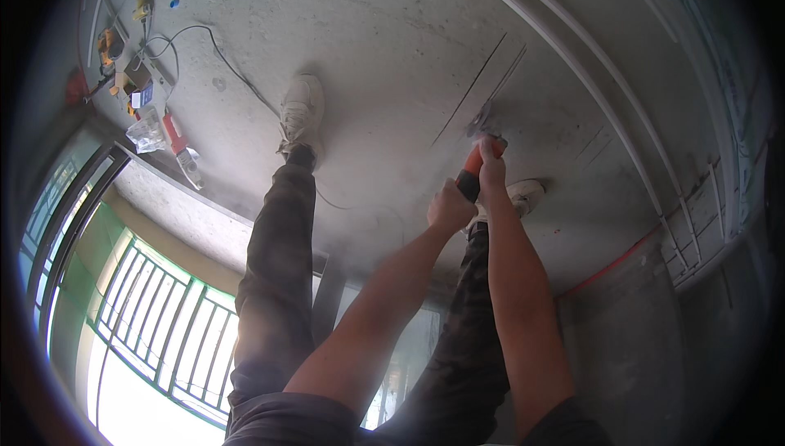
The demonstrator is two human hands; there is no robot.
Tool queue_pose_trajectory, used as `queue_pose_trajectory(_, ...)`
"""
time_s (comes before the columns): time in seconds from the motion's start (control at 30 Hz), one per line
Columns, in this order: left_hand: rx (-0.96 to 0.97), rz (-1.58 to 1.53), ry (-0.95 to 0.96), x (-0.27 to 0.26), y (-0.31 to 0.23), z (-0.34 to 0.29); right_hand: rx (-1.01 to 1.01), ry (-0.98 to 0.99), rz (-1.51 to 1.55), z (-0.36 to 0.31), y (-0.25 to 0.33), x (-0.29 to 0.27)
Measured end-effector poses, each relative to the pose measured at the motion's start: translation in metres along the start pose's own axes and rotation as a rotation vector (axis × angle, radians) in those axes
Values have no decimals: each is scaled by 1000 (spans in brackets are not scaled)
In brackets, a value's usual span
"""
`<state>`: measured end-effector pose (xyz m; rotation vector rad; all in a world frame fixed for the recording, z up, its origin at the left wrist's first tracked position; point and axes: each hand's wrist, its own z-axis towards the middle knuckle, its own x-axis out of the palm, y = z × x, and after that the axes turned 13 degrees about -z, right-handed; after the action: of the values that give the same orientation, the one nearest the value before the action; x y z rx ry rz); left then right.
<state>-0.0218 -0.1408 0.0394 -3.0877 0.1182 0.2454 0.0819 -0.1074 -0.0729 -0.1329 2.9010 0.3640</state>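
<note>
An orange and black angle grinder is held in both my hands, low over the grey concrete floor. My left hand is closed round its rear, dark end. Farther forward, my right hand grips the orange body near the head. The disc and its guard are at the floor, blurred by pale dust, so I cannot tell how deep the disc sits. From there a thin dark cut line and a pair of close lines run away across the concrete.
White pipes curve along the floor at the right. My shoes stand either side of the work. Far left lie a red and white power tool, a clear plastic bag and a cable. A railing shows at lower left.
</note>
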Motion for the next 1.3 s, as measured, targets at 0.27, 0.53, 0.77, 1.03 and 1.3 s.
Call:
queue_pose_trajectory(0.27, 26, 67, 12, 3, -17, 4, -7, -8, -56, -5, 31, -6)
queue_pose_trajectory(0.53, 66, -26, 1, 0, -36, 1, 3, 5, -28, -9, 60, -7)
queue_pose_trajectory(0.77, 54, -30, 49, -3, -39, 2, -33, -40, -59, 4, 47, -10)
queue_pose_trajectory(1.03, 14, -4, 27, -4, -48, -1, -26, 11, 13, 10, 43, -12)
queue_pose_trajectory(1.3, 59, 35, 47, -4, -30, 3, -20, 65, -30, 15, 25, -12)
